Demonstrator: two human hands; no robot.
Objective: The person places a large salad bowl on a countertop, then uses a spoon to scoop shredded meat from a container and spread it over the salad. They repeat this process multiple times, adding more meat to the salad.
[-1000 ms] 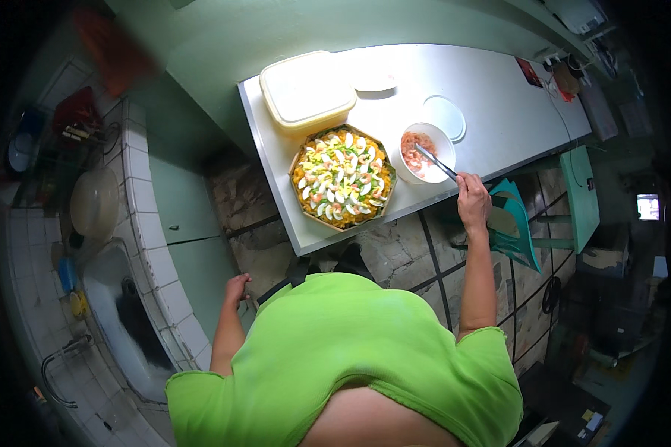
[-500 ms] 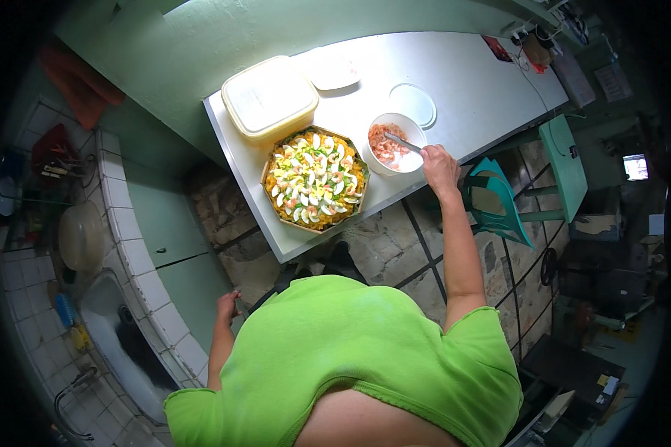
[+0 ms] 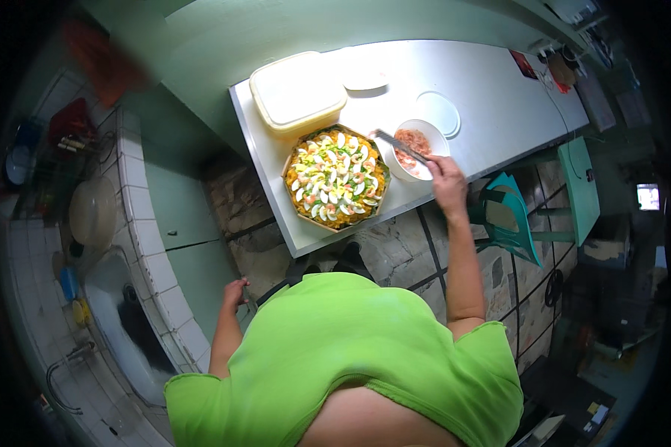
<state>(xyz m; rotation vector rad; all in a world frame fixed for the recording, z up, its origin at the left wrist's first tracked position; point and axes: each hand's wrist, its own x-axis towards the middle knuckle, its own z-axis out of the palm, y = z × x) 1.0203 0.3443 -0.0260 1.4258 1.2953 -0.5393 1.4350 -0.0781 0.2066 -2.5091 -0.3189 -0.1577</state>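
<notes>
White desk stretches beyond the right fingers, with a teal chair to their right and a lidded tub far left. Nearer on that side lies egg-topped food in an octagonal tray, a white bowl of shrimp standing between. Those fingers grip tongs over the bowl; whether the left fingers hold anything, I cannot tell.

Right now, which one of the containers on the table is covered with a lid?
The large yellowish rectangular box, behind the eight-sided tray of food. That tray and the round white bowl of shrimp are both open.
</notes>
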